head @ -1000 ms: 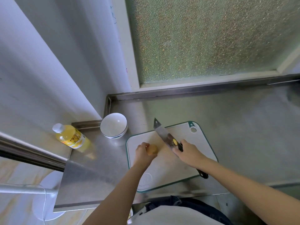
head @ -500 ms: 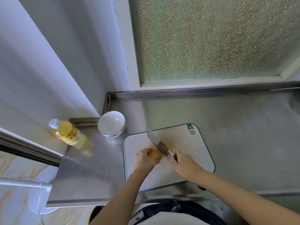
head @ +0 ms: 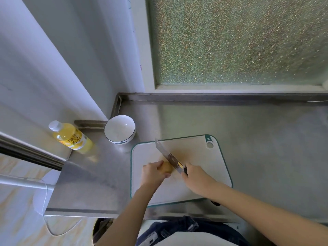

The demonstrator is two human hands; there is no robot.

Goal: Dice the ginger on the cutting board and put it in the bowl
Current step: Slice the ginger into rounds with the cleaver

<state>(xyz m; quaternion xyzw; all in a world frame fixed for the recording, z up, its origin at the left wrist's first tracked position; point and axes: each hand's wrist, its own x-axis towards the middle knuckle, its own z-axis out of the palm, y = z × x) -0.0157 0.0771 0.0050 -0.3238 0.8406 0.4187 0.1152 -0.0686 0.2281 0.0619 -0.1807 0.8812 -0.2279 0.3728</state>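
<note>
Pinching the ginger (head: pixel 166 168) on the near-left of the cutting board (head: pixel 195 151), the left hand (head: pixel 152 173) steadies it just left of the knife (head: pixel 168 157), which the right hand (head: pixel 197 178), curled round the handle, slants across its right end toward the bowl (head: pixel 119 129) beyond.

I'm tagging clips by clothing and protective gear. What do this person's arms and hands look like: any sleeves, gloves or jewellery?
Both forearms are bare up to the frame's edge, with no sleeve in view. The left hand and the right hand are ungloved, and no watch, bracelet or ring shows on either.
</note>
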